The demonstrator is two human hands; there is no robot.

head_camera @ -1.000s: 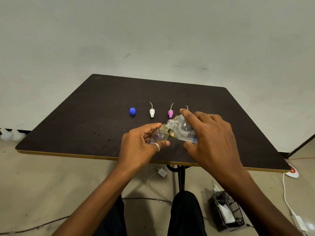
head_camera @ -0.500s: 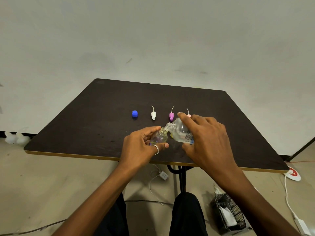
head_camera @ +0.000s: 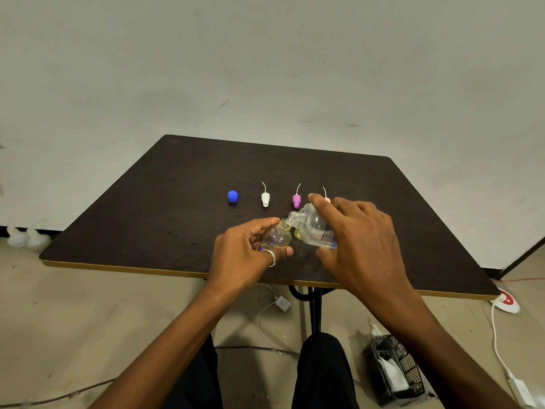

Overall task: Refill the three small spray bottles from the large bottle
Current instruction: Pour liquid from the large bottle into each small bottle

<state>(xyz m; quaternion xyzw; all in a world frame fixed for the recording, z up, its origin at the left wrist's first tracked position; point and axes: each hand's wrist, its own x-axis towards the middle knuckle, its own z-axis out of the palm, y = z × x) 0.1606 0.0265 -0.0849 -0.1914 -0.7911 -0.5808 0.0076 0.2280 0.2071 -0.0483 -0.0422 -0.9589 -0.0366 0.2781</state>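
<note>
**Large bottle tipped left, its mouth meeting the small bottle's neck**

The dark table [head_camera: 177, 202] carries everything, and the work sits near its front edge, about midway across. The right hand [head_camera: 362, 240] comes in from the right and grips the large bottle [head_camera: 315, 228] from above, forefinger stretched along its upper shoulder and thumb underneath. The left hand [head_camera: 241, 252] comes from the left and cups the small spray bottle [head_camera: 278, 237], fingers curled round its far side and thumb across the near side.

The large bottle lies close to level. Its long axis runs right to left, base buried in the right palm and open mouth pointing left and slightly down. The small spray bottle leans with its neck up and to the right, toward that mouth. The two openings are touching or just apart, and which of the two cannot be told. Both bottles are clear, so neither a stream nor the fill level can be read.

As a judgement, the pour is in hand, and the next move depends on that mouth-to-neck line. The right hand sets the tilt while the left only has to hold its neck under the lip. A small sideways slip would likely put liquid on the table.

Behind the hands, in a row well apart from the pour, stand a blue cap [head_camera: 232, 196], a white spray head [head_camera: 265, 198] and a purple spray head [head_camera: 296, 199]. A pink spray head [head_camera: 326, 199] is half hidden by the right forefinger
</note>
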